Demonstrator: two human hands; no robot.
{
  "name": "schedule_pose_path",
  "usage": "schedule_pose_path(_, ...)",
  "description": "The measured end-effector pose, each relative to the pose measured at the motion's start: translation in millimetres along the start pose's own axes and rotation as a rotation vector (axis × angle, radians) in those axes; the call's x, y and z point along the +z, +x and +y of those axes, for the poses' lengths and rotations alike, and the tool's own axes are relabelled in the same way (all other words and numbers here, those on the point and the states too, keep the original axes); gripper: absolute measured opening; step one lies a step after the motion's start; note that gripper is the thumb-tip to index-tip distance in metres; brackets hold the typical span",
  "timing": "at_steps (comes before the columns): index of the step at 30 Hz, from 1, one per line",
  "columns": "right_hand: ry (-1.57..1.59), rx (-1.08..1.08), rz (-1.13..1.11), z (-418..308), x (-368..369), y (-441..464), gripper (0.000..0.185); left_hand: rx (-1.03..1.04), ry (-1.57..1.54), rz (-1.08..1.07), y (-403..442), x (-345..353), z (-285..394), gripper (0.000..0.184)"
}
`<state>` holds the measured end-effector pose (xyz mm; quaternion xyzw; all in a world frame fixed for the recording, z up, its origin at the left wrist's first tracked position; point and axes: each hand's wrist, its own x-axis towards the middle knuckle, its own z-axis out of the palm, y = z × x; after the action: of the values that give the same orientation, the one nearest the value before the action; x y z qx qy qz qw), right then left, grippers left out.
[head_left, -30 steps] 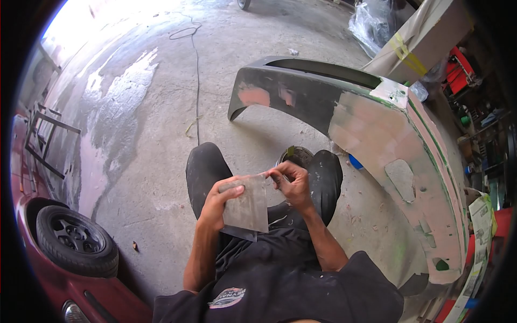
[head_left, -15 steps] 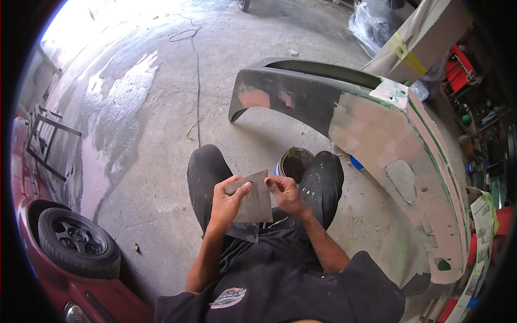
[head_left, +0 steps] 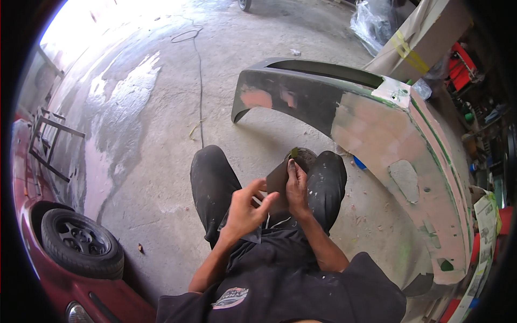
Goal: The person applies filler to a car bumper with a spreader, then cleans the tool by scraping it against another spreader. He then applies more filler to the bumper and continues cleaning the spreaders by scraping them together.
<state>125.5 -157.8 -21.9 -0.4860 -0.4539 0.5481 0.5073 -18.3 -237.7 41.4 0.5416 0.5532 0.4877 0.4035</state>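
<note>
My right hand grips a dark sheet of sandpaper, thumb on top, in front of the bucket. My left hand is at the sheet's left side with its fingers apart; whether a fingertip touches the paper I cannot tell. Another dark piece of sheet lies on my lap, partly hidden by the left hand. Between my knees stands a bucket with dark contents, mostly hidden behind the right hand and the sheet.
A car bumper with pink and dark patches curves across the front and right. At lower left is a red car with a black wheel. A metal stand is on the left; a cable runs along the concrete floor.
The sandpaper has passed from my left hand to my right and turned, now showing a darker face. My left hand has let go and opened; my right hand has moved slightly forward.
</note>
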Motion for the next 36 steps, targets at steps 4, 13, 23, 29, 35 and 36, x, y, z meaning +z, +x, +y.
schedule_pose_path(4,-0.039,-0.027,-0.046,16.3,-3.3,1.8,0.053,0.096,0.076,0.044,-3.3,11.9,-19.9,0.014)
schedule_pose_path(13,-0.248,-0.071,-0.506,-15.4,-11.0,-24.6,0.049,-0.203,-0.242,0.562,21.1,-55.2,-26.7,0.031)
schedule_pose_path(23,-0.225,-0.004,-0.561,16.8,3.1,-28.9,0.019,-0.179,-0.378,0.712,-3.8,-113.4,-72.0,0.039)
schedule_pose_path(29,-0.265,0.095,-0.713,0.5,26.9,-38.0,0.027,-0.236,-0.447,0.628,-12.6,-103.8,-73.3,0.032)
schedule_pose_path(35,-0.315,0.14,-0.747,-11.5,19.3,-13.9,0.031,-0.274,-0.376,0.439,-4.4,-57.8,-58.8,0.032)
schedule_pose_path(36,-0.308,0.048,-0.662,-7.2,17.9,-12.4,0.032,-0.275,-0.304,0.381,-3.8,-50.7,-59.2,0.032)
